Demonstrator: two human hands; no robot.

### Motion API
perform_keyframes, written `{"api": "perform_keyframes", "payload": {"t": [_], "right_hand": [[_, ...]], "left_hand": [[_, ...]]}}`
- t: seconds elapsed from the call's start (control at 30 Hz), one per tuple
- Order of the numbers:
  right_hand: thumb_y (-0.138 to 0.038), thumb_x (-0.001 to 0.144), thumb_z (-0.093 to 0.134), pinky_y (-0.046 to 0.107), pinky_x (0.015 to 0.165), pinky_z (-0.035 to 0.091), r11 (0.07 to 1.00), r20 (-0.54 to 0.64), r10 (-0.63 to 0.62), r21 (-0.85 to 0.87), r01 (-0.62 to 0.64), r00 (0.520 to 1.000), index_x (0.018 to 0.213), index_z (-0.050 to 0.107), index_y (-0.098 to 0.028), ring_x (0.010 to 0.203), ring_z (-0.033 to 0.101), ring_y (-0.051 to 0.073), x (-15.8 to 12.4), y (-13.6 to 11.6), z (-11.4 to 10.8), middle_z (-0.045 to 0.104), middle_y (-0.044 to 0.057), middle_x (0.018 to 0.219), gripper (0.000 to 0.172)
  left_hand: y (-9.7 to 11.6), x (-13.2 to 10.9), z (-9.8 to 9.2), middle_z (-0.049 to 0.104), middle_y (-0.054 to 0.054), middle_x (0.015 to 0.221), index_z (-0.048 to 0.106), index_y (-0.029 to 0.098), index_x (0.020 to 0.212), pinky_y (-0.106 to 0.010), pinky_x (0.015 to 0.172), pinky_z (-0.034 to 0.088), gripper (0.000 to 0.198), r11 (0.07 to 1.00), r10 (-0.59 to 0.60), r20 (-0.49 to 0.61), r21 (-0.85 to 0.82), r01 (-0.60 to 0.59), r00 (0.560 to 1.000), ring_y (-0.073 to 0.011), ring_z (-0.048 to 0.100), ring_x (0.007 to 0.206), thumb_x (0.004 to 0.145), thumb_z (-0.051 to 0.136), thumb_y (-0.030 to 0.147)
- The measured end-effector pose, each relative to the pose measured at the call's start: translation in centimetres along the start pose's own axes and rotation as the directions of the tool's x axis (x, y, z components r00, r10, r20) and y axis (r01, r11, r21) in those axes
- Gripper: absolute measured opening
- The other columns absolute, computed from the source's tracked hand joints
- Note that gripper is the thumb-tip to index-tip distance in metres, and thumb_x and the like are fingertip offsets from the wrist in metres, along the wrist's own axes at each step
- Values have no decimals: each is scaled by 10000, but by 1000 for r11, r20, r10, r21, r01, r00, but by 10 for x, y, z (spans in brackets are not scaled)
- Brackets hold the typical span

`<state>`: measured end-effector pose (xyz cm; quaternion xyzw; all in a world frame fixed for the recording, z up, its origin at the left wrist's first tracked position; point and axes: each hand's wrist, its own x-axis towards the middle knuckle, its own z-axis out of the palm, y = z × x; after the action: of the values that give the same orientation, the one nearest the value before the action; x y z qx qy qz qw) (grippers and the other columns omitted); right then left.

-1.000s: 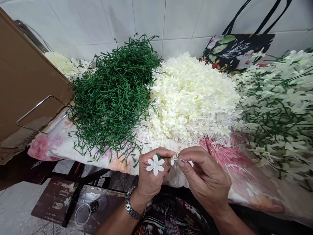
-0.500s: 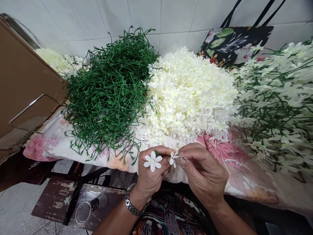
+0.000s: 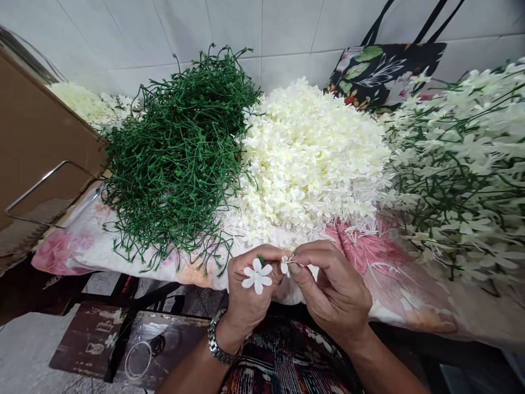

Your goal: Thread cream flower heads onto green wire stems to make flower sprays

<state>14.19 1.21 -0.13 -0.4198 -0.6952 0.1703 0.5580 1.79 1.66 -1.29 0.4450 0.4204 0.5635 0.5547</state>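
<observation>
We've got our left hand [image 3: 248, 303] curled nearly closed holding a white flower [image 3: 257, 276], right hand [image 3: 334, 295] pinching a small bloom [image 3: 284, 266] between them (steadier, probably), green stems [image 3: 176, 158] at 10–11 o'clock and flower heap [image 3: 311, 158] at 12, likely for easy reach.

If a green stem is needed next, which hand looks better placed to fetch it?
Probably the left hand: it is nearer the green stem pile, while the right hand is farther across. Both seem occupied, though, at a small white flower.
</observation>
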Motion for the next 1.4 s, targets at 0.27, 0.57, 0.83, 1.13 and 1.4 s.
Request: {"api": "perform_keyframes", "payload": {"t": [0.27,0.57,0.83,1.13,1.4], "right_hand": [[-82,802,559,240,616,478,998,132,63,11,-65,989,860,561,-196,711,573,116,2,1,-12,571,8,766,128],[-215,775,623,261,636,493,996,199,89,-38,-83,976,993,566,-192,731,567,135,6,-3,-22,589,33,845,227],[-128,806,553,245,576,447,989,139,144,15,-148,980,797,566,-182,643,544,114,1,1,-26,561,3,701,57],[-247,818,585,205,556,424,811,102,434,388,-438,895,758,584,-197,624,505,94,-10,15,-28,547,-15,681,78],[-246,815,593,210,561,424,778,107,461,428,-460,881,766,594,-200,620,504,97,-16,16,-28,550,-13,690,67]], "left_hand": [[7,2,-3,622,-9,613,698,175,733,-207,486,370,67,999,-9,60,35,6,998,-93,479,522,705,706,235],[12,1,4,590,12,632,640,173,736,-199,531,401,155,1000,-20,22,-21,20,1000,-95,502,559,648,742,249],[10,-3,1,569,-4,698,602,162,807,-198,495,340,189,997,-79,179,-4,81,981,-78,430,538,708,692,295],[18,0,3,521,-15,720,617,169,901,-221,527,314,262,972,-194,362,-51,228,912,-108,426,607,705,685,329],[20,1,12,607,-39,699,654,149,695,-257,634,408,144,967,-180,302,-118,224,936,-134,531,656,722,683,286]]}}
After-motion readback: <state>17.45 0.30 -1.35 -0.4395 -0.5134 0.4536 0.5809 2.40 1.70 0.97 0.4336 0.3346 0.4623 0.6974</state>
